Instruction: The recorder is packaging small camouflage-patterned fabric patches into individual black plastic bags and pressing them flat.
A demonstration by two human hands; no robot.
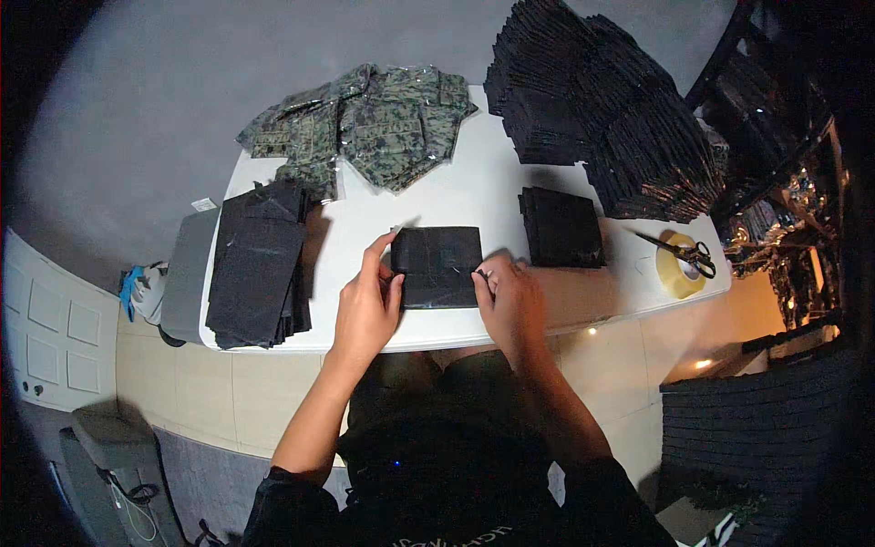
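A folded black fabric piece [439,251], roughly square and with a fold line across it, lies at the near middle of the white table. My left hand [367,305] grips its left side, the index finger reaching up to the far left corner and the thumb along the edge. At the right side, my right hand [513,303] pinches the edge between thumb and fingers. Part of the fingers of both hands is hidden. To the right sits a small stack of similar folded black pieces [562,228]. A taller pile of longer black fabric pieces [255,264] stands to the left.
Camouflage garments in clear plastic [383,123] lie at the table's far side. Large leaning stacks of black fabric [620,114] fill the far right. Black-handled scissors [697,258] rest on a yellowish tape roll [673,273] at the right edge of the white table [365,214].
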